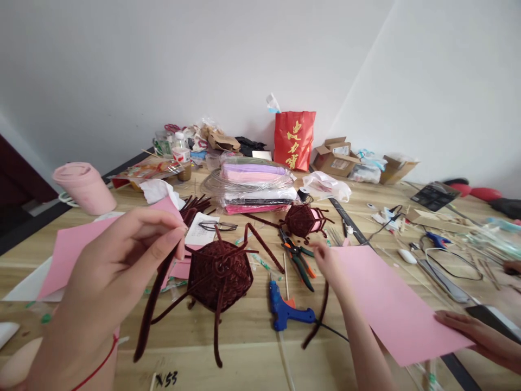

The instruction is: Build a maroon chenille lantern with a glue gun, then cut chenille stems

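Note:
My left hand (134, 266) pinches thumb to fingers on a dark brown pipe cleaner (148, 315) that hangs down beside a woven piece. This hexagonal woven piece (222, 277), made of brown pipe cleaners, lies in front of me with loose strands sticking out. To its right, my right hand (330, 266) has its fingers drawn together, and another brown strand (322, 315) hangs from beneath it; its grip is partly hidden. Just past my right forearm is a pink sheet (391, 298), with another person's hand (468, 328) on its far right edge.
A blue glue gun (280, 309) and pliers (301, 260) lie between my hands. Farther back are a second brown woven piece (303, 220), packaged pipe cleaners (256, 184) and a red bag (294, 141). A pink cup (85, 187) stands at left, near pink paper (69, 252).

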{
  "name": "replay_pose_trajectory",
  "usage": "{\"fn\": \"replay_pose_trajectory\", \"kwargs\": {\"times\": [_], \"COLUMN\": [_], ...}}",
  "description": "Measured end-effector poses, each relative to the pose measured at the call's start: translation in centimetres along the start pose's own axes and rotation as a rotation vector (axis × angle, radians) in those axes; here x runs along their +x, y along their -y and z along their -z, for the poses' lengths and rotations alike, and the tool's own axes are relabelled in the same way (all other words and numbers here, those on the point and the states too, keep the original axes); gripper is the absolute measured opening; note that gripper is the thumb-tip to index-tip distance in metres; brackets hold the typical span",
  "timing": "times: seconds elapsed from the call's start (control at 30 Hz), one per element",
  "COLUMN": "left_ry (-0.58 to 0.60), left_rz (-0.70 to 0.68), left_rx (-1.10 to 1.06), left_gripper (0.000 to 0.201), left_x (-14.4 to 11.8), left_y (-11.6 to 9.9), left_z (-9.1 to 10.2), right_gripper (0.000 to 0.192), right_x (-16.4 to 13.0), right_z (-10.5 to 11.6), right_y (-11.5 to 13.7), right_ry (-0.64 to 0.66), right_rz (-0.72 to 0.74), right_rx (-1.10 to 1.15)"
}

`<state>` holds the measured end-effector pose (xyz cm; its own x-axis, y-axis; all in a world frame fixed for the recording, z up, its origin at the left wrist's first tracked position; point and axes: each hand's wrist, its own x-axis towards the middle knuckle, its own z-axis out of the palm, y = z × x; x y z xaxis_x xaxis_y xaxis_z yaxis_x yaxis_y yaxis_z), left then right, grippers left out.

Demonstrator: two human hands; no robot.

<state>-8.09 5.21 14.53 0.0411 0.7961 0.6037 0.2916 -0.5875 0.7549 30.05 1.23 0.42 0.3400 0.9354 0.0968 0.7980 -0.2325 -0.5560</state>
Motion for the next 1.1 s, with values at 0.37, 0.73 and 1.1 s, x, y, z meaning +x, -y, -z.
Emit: {"fn": "replay_pose_trajectory", "kwargs": {"times": [0.37, 0.73, 1.1], "left_ry": [0.075, 0.012, 0.088], "left_rz": [0.012, 0.009, -0.022], "left_rx": [-0.073, 0.014, 0.015], "left_gripper": [0.005, 0.011, 0.006], "left_x": [-0.3, -0.7, -0.7], "left_y": [-0.4, 0.1, -0.9], "left_z": [-0.2, 0.0, -0.4], "right_gripper": [0.072, 0.054, 0.031], "right_x": [-10.7, -9.7, -7.0], "right_z": [-4.5, -4.8, -1.5], "right_y": [2.0, 0.3, 2.0], "right_ry": [0.428, 0.196, 0.022], "right_rz": [0.269, 0.437, 0.113], "right_rx": [-0.055, 0.162, 0.659]}}
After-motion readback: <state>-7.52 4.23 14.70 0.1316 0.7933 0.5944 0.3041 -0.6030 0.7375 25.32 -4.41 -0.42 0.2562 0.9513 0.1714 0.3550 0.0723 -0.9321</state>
